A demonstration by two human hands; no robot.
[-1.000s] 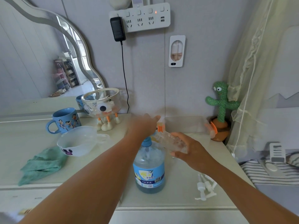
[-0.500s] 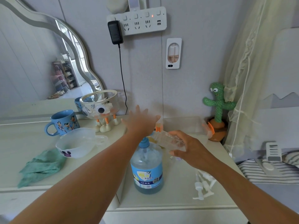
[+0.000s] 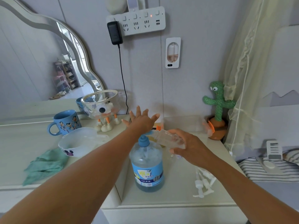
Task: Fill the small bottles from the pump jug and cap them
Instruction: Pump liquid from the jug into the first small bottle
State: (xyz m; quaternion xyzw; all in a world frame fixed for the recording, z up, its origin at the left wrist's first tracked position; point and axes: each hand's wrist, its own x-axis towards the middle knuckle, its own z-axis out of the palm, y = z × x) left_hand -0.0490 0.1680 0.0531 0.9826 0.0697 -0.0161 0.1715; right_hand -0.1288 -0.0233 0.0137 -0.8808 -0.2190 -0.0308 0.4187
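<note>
A clear pump jug (image 3: 147,165) with a blue label and blue pump head holds blue liquid and stands in the middle of the white cabinet top (image 3: 178,191). My left hand (image 3: 140,120) lies flat on the pump head, fingers spread apart. My right hand (image 3: 187,146) grips a small clear bottle (image 3: 166,137), tilted on its side with its mouth at the pump spout. Several white pump caps (image 3: 203,183) lie on the top to the right of the jug.
A blue cartoon mug (image 3: 64,122), a white measuring cup (image 3: 79,141) and a green cloth (image 3: 45,164) sit at the left. A clear bowl on toy legs (image 3: 102,107) stands behind them. A green cactus toy (image 3: 217,109) is at the back right, next to a curtain.
My left hand has opened from a curled hold to a flat palm with spread fingers on the pump head. The small bottle has tilted lower towards the spout.
</note>
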